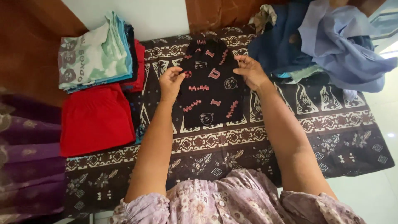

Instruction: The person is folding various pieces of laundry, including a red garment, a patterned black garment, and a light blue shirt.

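Folding step in hand: black printed shorts (210, 85) were pinched at both side edges by left hand (171, 81) and right hand (250, 71), grips closed; a square fold-over was judged next.

Plenty of open batik cloth (248, 145) on the near side of both hands. Left of the left hand (171, 83) it's blocked by the folded red garment (96, 119) and shirt stack (97, 52); right of the right hand (250, 71) sits a blue clothes heap (331, 45).
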